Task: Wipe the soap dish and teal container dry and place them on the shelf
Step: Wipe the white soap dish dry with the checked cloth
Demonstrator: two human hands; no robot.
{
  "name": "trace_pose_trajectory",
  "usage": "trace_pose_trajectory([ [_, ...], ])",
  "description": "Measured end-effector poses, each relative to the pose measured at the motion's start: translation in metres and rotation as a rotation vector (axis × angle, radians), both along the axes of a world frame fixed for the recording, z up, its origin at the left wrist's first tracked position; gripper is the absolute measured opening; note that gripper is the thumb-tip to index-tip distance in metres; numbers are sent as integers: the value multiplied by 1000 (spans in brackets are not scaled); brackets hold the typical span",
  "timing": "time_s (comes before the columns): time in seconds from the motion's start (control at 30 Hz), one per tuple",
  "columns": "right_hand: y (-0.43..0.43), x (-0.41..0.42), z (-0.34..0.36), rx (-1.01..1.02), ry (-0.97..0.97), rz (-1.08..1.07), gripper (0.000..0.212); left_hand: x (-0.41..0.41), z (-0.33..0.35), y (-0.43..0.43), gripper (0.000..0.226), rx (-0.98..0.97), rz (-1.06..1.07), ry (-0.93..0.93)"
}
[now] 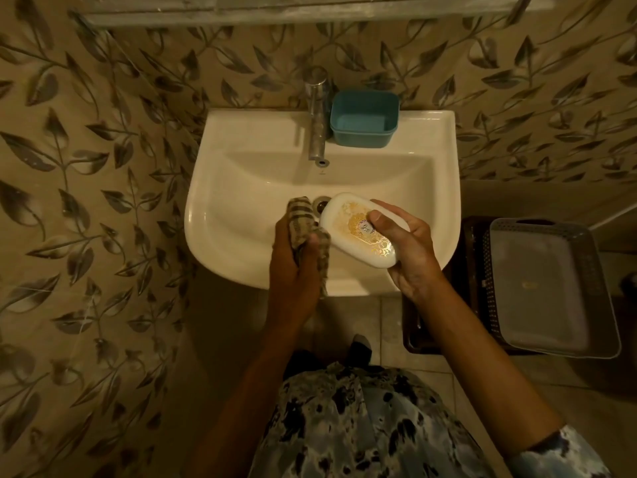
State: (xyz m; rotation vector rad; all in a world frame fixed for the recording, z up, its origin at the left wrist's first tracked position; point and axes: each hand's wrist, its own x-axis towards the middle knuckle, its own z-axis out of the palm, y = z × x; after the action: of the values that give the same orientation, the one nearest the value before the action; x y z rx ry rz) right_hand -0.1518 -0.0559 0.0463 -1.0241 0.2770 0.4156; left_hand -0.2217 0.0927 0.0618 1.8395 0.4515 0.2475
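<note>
a: so, starting at the left of the frame, what's in play first?

b: the white ceramic wash basin (220,215) in the middle. over its front half is the left hand (293,260), fingers curled tight round a bunched brown-and-cream checked cloth (305,215). the cloth meets the left edge of the dish, so i'd judge the wiping is under way.

a: and the dish itself?

b: the white oval plastic soap dish with a gold pattern (348,225) is held just right of the cloth, above the drain. it's tilted so its broad face is offered to the cloth. the right hand (410,250) grips its lower right end, thumb on top and fingers wrapped underneath. it's probably kept over the bowl so any drips fall in.

a: the other item?

b: the teal rectangular plastic container (364,119) stands upright on the basin's back ledge, just right of the chrome tap (317,115), and neither hand touches it. i'd say it waits its turn. i can't tell whether it's wet.

a: the shelf?

b: a grey ledge (241,8) runs along the top edge of the frame. it's likely the shelf, though i can't be sure.

a: counts?

b: two hands, one cloth, one soap dish, one teal container, one tap and one basin. at the right edge there's one grey perforated plastic basket (551,288), resting on one dark crate (448,339).
</note>
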Motion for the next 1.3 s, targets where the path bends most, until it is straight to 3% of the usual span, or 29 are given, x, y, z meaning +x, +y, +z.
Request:
trace_pose_trajectory([
  [0.13, 6, -6, -3, -20, -2, 26, 45, 9, 5, 8, 46, 225, 118, -110],
  [0.2, 11, -11, -1, 51, 12, 62, 41, 15, 5, 5, 44, 313, 25, -135],
  [0.3, 21, -16, 4, 118, 7, 65, 39, 20, 4, -11, 47, 518, -123, -24],
  [0.4, 27, -17, 6, 79, 70, 13, 48, 17, 7, -33, 49, 636, -139, 53],
  [0.5, 25, -14, 5, 235, 255, -34, 69, 5, 6, -55, 52, 657, -225, 45],
  [0.6, 16, -8, 5, 367, 308, -58, 72, -6, 6, -70, 53, 724, -275, 8],
  [0.77, 11, -9, 2, 446, 273, -85, 43, 5, 5, -58, 50, 909, -372, -50],
  [0.93, 12, -8, 4, 451, 161, -96, 37, 36, 12, -38, 44, 833, -269, -44],
  [1.1, 13, -10, 2, 364, 95, -124, 34, 60, 4, -12, 45, 527, -189, 56],
  [1.3, 12, -4, 2, 355, 119, -159, 32, 30, -10, -35, 48, 568, -178, -8],
])
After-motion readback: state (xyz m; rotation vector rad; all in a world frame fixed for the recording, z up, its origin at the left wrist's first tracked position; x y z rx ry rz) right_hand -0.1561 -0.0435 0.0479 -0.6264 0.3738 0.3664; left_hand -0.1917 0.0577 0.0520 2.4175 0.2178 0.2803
